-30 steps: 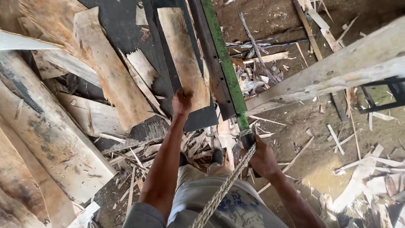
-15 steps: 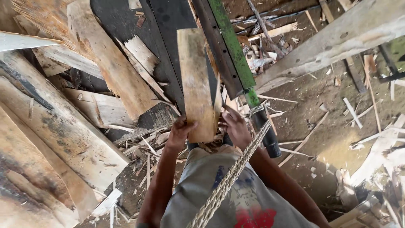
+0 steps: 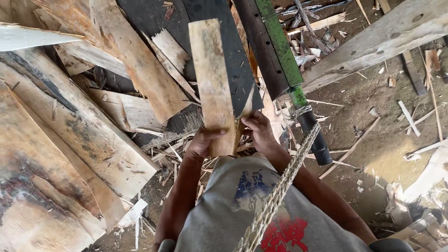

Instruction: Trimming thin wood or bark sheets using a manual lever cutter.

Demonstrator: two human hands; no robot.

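The ground (image 3: 373, 154) was bare brown dirt, littered with splinters, chips and thin offcuts of wood. To the left lay a heap of rough, weathered slabs (image 3: 70, 130), pale and stained dark in patches, leaning over one another. A dark flat sheet (image 3: 224, 51) ran up the middle of the view, and just right of it stood a long bar painted green (image 3: 280, 44) along its upper length, ending lower down in a black handle (image 3: 315, 137). A braided straw-coloured rope (image 3: 280, 186) was tied around that bar near the handle and ran down across the person's grey shirt. A long grey timber beam (image 3: 373, 39) crossed the upper right corner.

The wooden plank (image 3: 212, 84) stood nearly upright in front of the person, its top end reaching high over the dark sheet and its bottom end at the hands. The left hand (image 3: 203, 140) gripped the plank's lower end from the left, thumb laid across its face. The right hand (image 3: 259, 133) closed on the plank's right edge, beside a thinner sliver of wood, fingers curled around it. Both hands were at the same height, the plank between them
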